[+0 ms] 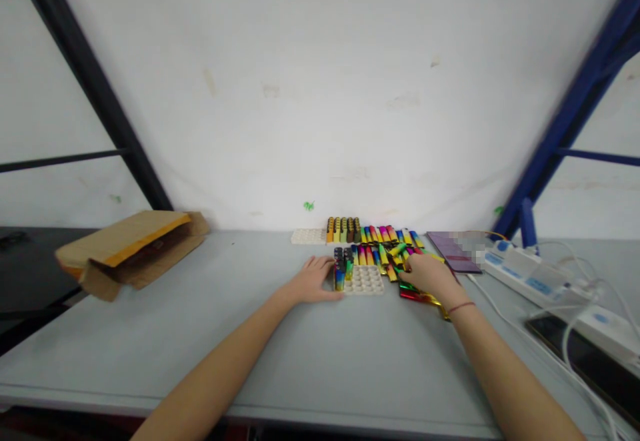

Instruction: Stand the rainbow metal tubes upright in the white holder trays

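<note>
My left hand [313, 281] is at the left end of a whitish tray [367, 281] with rows of round holes, thumb along its front and fingers behind. Several small dark-topped, gradient-coloured tubes [340, 276] stand upright in the tray's left holes, beside that hand. Right of the tray, my right hand [431, 277] reaches into a loose pile of shiny tubes [384, 254] in yellow, green, pink and blue. Its fingertips are closed at a green and yellow tube; the hand partly hides the grip. Red, green and gold foil pieces [417, 294] lie beneath this hand.
Behind, a second whitish tray [306, 236] holds rows of upright tubes [343, 229]. An opened brown paper package [133, 247] lies at left. On the right are a purple flat packet [453, 251], a white power strip [545, 287] with cables, and a dark phone [585, 354].
</note>
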{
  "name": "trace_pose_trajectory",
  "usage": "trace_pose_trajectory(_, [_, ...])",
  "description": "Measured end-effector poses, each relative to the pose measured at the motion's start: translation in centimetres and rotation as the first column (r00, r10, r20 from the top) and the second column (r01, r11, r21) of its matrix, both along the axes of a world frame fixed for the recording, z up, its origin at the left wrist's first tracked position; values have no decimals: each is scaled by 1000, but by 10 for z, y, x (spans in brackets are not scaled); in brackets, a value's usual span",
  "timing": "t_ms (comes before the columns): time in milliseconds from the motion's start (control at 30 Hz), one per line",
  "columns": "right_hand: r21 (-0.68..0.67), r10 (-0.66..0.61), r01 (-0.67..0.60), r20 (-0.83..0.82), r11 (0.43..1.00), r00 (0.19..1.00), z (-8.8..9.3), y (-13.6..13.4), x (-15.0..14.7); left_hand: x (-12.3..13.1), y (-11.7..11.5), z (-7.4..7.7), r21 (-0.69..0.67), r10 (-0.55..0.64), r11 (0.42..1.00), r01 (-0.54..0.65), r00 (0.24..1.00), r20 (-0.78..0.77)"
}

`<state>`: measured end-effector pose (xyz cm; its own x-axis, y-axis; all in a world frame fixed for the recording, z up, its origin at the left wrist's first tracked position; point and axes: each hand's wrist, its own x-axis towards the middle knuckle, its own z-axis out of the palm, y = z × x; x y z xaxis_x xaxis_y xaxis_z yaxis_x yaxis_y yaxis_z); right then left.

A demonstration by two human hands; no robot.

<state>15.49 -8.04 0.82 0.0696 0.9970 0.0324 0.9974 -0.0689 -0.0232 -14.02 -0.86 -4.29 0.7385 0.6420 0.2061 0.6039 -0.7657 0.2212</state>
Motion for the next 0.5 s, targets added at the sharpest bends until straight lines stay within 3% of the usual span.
trace_pose_trajectory(200, [-9, 138, -140, -120, 990, 983, 3, 2, 7, 1, -2, 3, 1, 10, 1000, -10, 1000, -22])
trace_pose_trajectory(400, [148, 237, -193, -398, 970, 886, 4, 1, 6, 0, 0, 0, -2, 6, 1000, -6, 1000, -21])
trace_pose_trajectory(500, [231, 274, -187, -437, 955, 857, 3, 1, -1, 0, 1, -1, 17, -3, 1000, 3, 1000, -8])
